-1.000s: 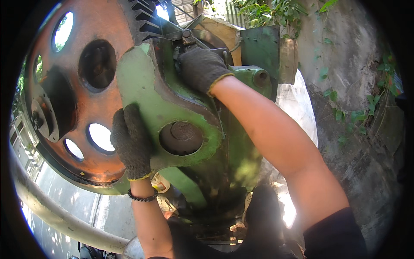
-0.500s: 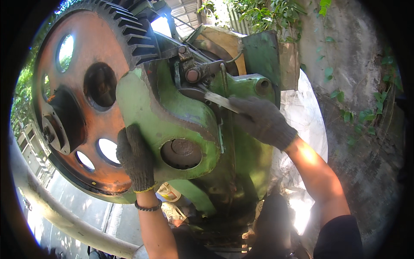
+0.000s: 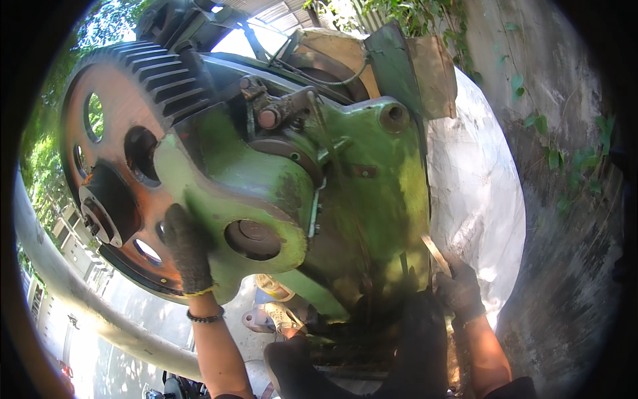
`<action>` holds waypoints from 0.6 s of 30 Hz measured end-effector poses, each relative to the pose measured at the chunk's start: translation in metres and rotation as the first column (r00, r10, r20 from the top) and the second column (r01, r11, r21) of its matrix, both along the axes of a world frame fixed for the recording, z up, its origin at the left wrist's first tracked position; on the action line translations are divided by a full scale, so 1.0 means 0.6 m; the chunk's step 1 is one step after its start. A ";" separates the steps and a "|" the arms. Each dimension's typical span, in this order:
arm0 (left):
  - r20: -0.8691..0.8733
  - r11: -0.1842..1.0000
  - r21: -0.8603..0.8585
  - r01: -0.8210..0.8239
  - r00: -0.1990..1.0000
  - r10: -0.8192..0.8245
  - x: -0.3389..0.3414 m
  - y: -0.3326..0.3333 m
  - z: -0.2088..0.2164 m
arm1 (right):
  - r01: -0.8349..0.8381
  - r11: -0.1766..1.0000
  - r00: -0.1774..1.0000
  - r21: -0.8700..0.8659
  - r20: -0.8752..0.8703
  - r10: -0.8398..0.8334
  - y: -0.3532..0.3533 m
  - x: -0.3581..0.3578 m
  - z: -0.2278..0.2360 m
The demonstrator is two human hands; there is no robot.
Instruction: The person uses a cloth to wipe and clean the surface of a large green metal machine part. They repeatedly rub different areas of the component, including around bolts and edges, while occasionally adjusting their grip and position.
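My left hand point(image 3: 188, 251), in a dark knit glove, lies with its fingers stretched out against the edge of the green machine housing point(image 3: 266, 229), beside a large orange gear wheel point(image 3: 114, 143) with dark teeth. Lower down at the right, my right hand point(image 3: 460, 292), gloved too, is closed around a narrow, flat, pale bar point(image 3: 435, 254). Its free end sticks up toward the machine's right side; the rest is hidden in the palm, and its exact kind does not show. Above the housing's curved rim sits a worn linkage with a round-headed pin point(image 3: 268, 120).
A thick pale pipe point(image 3: 86, 299) curves past at the left. White sheeting point(image 3: 475, 193) lies against the machine's right side, before a stained wall point(image 3: 558, 266) with vines. Shoes point(image 3: 284, 316) show below the housing. A green plate point(image 3: 397, 70) stands at the top.
My right hand has drawn the bar away from the linkage, down and to the right. My left hand stays on the housing. The whole view has tilted and shifted.
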State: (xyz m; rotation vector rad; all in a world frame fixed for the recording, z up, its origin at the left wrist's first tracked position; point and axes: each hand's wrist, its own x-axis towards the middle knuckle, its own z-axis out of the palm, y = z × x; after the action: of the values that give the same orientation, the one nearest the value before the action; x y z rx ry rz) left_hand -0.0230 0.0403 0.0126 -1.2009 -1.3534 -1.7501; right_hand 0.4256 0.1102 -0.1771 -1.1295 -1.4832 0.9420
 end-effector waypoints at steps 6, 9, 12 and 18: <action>0.137 0.986 -0.130 0.108 0.986 -0.090 0.062 -0.011 0.134 | 0.093 0.939 0.921 0.332 0.330 -0.208 0.032 0.052 0.051; 0.039 0.975 -0.207 -0.083 0.995 0.093 0.098 0.022 0.152 | 0.050 0.862 0.961 0.504 0.212 -0.179 0.102 0.023 0.154; -0.024 0.974 -0.083 -0.209 0.978 0.207 0.120 0.040 0.154 | 0.107 0.819 0.933 0.564 0.227 -0.279 0.191 -0.055 0.288; -0.006 0.947 -0.132 -0.292 0.956 0.294 0.126 0.032 0.155 | -0.271 0.557 0.768 0.785 0.525 -0.367 0.388 -0.198 0.518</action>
State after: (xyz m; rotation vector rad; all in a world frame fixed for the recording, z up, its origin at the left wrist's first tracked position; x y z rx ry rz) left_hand 0.0524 0.0598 0.1058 -0.9956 -1.5867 -1.4811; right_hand 0.3071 0.3428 0.1336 -0.7365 -2.0938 -0.3593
